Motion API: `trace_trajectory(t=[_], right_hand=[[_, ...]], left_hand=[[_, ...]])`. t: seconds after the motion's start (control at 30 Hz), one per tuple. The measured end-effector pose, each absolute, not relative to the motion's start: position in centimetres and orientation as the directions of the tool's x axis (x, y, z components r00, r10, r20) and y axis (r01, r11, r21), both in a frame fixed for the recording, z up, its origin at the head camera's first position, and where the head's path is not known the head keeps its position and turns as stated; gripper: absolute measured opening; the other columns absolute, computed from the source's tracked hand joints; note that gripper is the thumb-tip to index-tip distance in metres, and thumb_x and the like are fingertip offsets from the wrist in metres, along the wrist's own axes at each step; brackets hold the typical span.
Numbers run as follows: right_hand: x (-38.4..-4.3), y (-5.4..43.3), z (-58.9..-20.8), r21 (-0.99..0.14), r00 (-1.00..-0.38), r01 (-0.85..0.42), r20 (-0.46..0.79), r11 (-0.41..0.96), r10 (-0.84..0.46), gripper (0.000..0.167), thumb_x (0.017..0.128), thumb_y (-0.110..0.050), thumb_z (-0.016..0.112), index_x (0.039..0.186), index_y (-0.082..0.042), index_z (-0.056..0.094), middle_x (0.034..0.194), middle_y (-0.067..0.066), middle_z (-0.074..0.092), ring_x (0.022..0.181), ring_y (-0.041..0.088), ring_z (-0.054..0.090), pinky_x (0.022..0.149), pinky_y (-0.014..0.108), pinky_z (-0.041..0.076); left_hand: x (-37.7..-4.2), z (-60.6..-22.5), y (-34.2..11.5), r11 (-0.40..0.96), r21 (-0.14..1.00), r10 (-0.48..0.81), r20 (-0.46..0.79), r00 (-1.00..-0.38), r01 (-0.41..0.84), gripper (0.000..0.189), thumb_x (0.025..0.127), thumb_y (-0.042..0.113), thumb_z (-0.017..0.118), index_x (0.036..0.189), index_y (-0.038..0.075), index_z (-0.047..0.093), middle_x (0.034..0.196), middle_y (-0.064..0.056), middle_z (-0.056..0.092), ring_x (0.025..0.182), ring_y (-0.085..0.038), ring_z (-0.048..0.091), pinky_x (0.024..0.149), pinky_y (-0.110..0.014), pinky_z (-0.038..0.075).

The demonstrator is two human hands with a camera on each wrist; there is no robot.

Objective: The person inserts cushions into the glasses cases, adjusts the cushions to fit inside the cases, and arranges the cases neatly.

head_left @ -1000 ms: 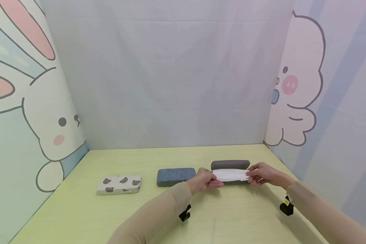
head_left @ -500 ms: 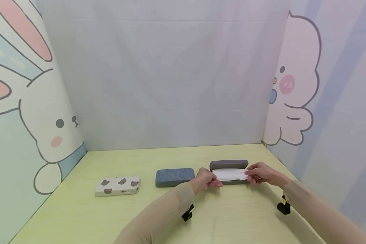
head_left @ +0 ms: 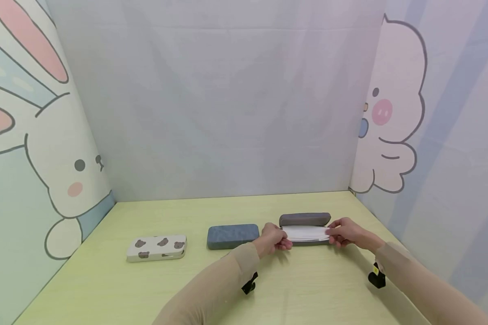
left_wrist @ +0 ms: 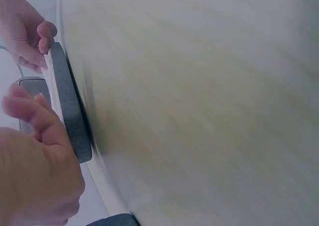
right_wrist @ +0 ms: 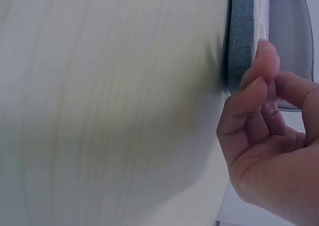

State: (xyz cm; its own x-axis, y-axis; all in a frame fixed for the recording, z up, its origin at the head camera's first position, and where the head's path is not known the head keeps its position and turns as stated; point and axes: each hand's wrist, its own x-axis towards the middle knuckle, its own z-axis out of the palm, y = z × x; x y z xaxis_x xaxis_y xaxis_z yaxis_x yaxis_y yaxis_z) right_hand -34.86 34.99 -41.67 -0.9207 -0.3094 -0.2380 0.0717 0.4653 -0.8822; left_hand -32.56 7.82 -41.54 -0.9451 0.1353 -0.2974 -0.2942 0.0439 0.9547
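A grey-blue glasses case (head_left: 310,243) stands with its lid (head_left: 305,219) raised at the right of the table. A folded white cloth (head_left: 305,233) lies across its base, nearly filling it. At the cloth's left end my left hand (head_left: 273,239) pinches the edge, its fingers curled. My right hand (head_left: 347,232) pinches the opposite end between thumb and fingers. In the right wrist view, the fingertips (right_wrist: 266,61) are against the cloth at the case's corner. From the left wrist, the case's front wall (left_wrist: 70,106) shows beside the left hand (left_wrist: 40,171), whose thumb is mostly hidden.
A closed blue case (head_left: 233,236) lies just left of my left hand. Farther left is a closed white case (head_left: 157,248) with brown bear prints. All rest on a pale yellow-green table (head_left: 244,207), bounded by a grey back curtain (head_left: 227,104) and printed side walls.
The white cloth has settled lower and flatter into the open case. My left fingers have curled in more and drawn slightly left; the right hand keeps its grip at the other end.
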Motion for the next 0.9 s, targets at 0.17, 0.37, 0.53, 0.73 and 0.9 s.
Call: trace_trajectory(t=[0.17, 0.37, 0.53, 0.73, 0.9], right_hand=[[-34.8, 34.8, -41.7, -0.87, -0.929, 0.069, -0.235, 0.489, -0.286, 0.025, 0.093, -0.017, 0.062, 0.102, 0.005, 0.054, 0.062, -0.003, 0.062, 0.048, 0.005, 0.051, 0.046, 0.019, 0.046], [-34.6, 34.2, -41.6, -0.836, -0.951, 0.024, -0.188, 0.549, -0.245, 0.021, 0.091, -0.014, 0.063, 0.099, 0.006, 0.057, 0.057, -0.004, 0.058, 0.045, 0.004, 0.045, 0.043, 0.017, 0.04], [-34.5, 33.8, -41.7, -0.796, -0.968, -0.019, -0.137, 0.605, -0.212, 0.019, 0.088, -0.011, 0.063, 0.098, 0.005, 0.059, 0.053, -0.004, 0.055, 0.042, 0.004, 0.041, 0.04, 0.016, 0.033], [-34.5, 33.5, -42.1, -0.772, -0.977, -0.012, -0.126, 0.636, -0.172, 0.018, 0.089, -0.012, 0.064, 0.098, 0.001, 0.056, 0.049, -0.006, 0.041, 0.041, 0.004, 0.031, 0.04, 0.017, 0.028], [-34.3, 33.2, -42.1, -0.756, -0.978, 0.007, -0.141, 0.654, -0.152, 0.017, 0.089, -0.013, 0.064, 0.095, -0.002, 0.053, 0.05, -0.007, 0.035, 0.043, 0.005, 0.029, 0.04, 0.018, 0.027]], left_hand=[[-32.6, -41.6, 7.8, 0.065, 0.96, 0.139, -0.28, -0.95, -0.274, 0.009, 0.087, -0.01, 0.05, 0.094, -0.007, 0.054, 0.048, -0.006, 0.057, 0.037, -0.007, 0.053, 0.033, -0.013, 0.041], [-32.6, -41.6, 7.9, 0.115, 0.966, 0.143, -0.248, -0.958, -0.232, 0.009, 0.084, -0.012, 0.049, 0.085, -0.004, 0.053, 0.045, -0.004, 0.054, 0.035, -0.006, 0.051, 0.032, -0.013, 0.04], [-32.3, -41.4, 7.9, 0.139, 0.965, 0.15, -0.241, -0.959, -0.221, 0.016, 0.083, -0.012, 0.049, 0.079, 0.002, 0.05, 0.044, -0.003, 0.052, 0.034, -0.006, 0.05, 0.031, -0.013, 0.039], [-32.2, -41.3, 7.8, 0.235, 0.946, 0.158, -0.262, -0.952, -0.221, 0.019, 0.084, -0.011, 0.052, 0.07, 0.002, 0.051, 0.043, -0.002, 0.051, 0.033, -0.006, 0.047, 0.031, -0.013, 0.038], [-32.1, -41.4, 7.7, 0.272, 0.937, 0.194, -0.276, -0.941, -0.219, 0.02, 0.085, -0.01, 0.051, 0.067, -0.003, 0.055, 0.043, -0.004, 0.051, 0.033, -0.007, 0.047, 0.031, -0.015, 0.04]])
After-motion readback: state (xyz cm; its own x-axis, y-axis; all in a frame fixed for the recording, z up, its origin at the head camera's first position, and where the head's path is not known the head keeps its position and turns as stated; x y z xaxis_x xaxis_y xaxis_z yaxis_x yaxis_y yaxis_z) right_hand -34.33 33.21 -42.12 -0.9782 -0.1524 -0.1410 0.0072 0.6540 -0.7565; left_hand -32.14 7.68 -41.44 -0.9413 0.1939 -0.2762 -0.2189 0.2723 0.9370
